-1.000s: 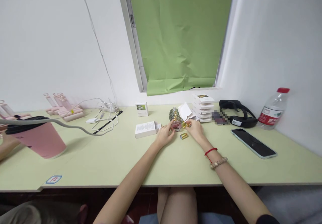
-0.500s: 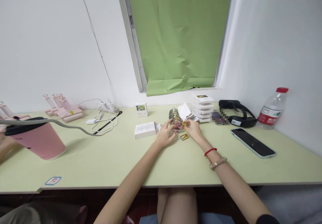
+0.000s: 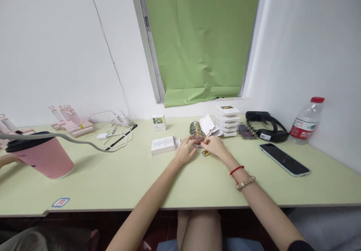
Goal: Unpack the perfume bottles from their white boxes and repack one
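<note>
Curling against the clear, pink-tinted glass bottle (image 3: 198, 141), twelve o'clock on the pale green desk (image 3: 186, 187), the left hand (image 3: 185, 151) keeps fingers and thumb parted; the right hand (image 3: 214, 145) bunches opposite, its pinch hidden! Likely light, slick, breakable: grip the body's sides. Gold cylindrical cap (image 3: 205, 153) at five o'clock. Right hand's slid left; the gold neck has vanished behind it.

Right hand (image 3: 215, 146) farther left (slightly)

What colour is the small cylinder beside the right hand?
The small cylinder looks mostly gold; it shows best in the head view.
</note>
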`<state>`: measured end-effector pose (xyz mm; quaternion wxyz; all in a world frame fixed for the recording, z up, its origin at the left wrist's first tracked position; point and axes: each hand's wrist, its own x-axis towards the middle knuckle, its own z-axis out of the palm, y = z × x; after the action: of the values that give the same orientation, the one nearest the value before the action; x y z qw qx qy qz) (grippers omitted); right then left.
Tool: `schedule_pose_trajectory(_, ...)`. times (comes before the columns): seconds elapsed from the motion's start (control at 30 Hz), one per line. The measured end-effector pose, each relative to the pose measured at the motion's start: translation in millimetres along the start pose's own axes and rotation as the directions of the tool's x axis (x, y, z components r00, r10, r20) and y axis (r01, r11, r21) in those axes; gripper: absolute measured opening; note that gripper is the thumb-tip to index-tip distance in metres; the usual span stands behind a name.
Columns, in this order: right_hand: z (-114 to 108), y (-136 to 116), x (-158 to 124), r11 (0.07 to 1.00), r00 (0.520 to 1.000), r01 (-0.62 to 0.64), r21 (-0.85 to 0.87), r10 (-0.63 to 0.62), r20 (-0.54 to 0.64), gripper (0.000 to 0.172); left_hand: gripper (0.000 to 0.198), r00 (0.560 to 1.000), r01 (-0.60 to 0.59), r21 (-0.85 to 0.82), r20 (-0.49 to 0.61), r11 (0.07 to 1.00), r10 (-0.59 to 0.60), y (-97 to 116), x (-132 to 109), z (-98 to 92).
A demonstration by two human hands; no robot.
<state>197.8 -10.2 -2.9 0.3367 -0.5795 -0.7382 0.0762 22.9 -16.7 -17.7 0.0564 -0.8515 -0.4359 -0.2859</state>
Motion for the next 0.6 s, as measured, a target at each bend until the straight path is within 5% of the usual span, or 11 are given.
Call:
schedule_pose_trajectory(0.27,-2.6,-6.0,-8.6,0.947,0.947,0.310,0.079,-0.315,0.066,0.023,0.027,0.999,-0.008,0.000,-0.041,1.000,0.008,0.4,1.0,-1.3)
schedule_pose_trajectory(0.6,-2.9,1.2,-6.5,0.962,0.950,0.270,0.028,-0.271,0.155,0.014,0.026,0.999,-0.005,0.051,-0.042,0.999,0.007,1.0,1.9,-1.2)
